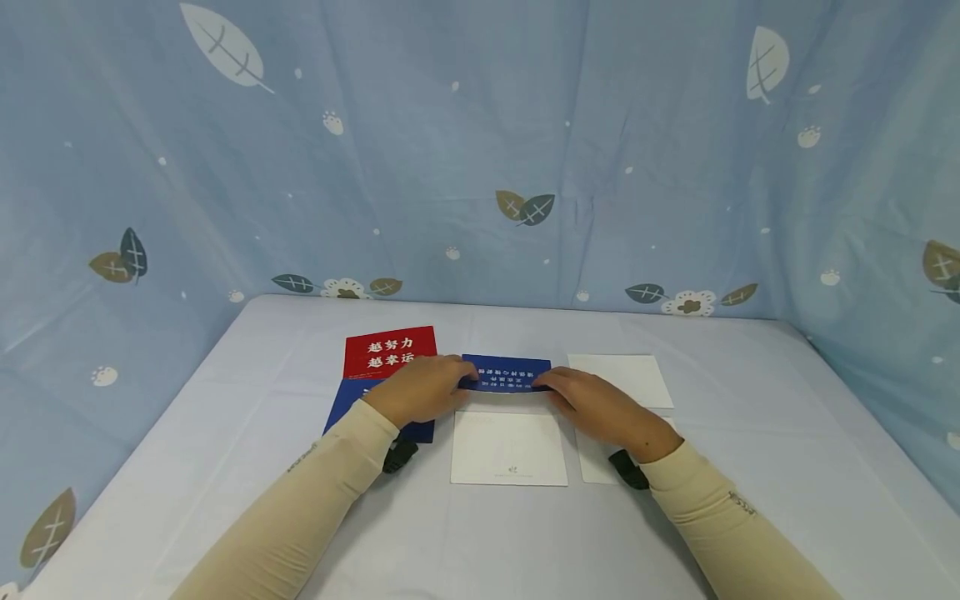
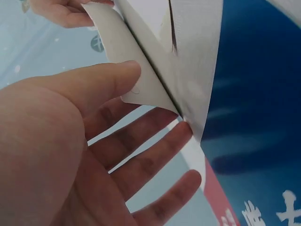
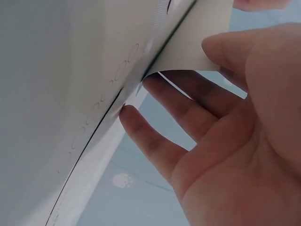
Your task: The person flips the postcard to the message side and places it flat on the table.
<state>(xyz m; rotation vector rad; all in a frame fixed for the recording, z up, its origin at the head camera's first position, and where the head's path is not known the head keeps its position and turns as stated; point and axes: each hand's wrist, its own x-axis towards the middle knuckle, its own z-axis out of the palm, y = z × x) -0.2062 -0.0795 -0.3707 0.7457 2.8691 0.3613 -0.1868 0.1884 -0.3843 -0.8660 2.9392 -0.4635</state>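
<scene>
Plainly, at the left of the white-covered table (image 1: 225, 433) lies a red card (image 1: 390, 343) with two lines of white characters; directly on its near side, its upper edge meeting the red one, lies a blue card (image 1: 347, 400), partly hidden by the left arm; a beige sleeve (image 1: 300, 508) covers that arm, with a black strap (image 1: 401, 455) showing under the wrist; the left hand (image 1: 420, 390) pinches the left end of the held card (image 1: 510, 372), its thumb on the plain pale face, its forefinger behind, the other fingers spread apart in the left wrist view; the held card, blue with white writing that reads upside down from here, spans the gap between both hands, its near edge tipped up; whether its far edge rests on the table I cannot tell; on its near side a white card (image 1: 508, 448) lies flat, a small mark near its lower edge; next, the right hand (image 1: 607, 408) pinches the held card's right end, thumb on the pale face, fingers behind, little finger set apart; beneath this hand lies a second white card (image 1: 592, 458), partly covered; beyond it, farther back, lies a third white card (image 1: 622, 379).
</scene>
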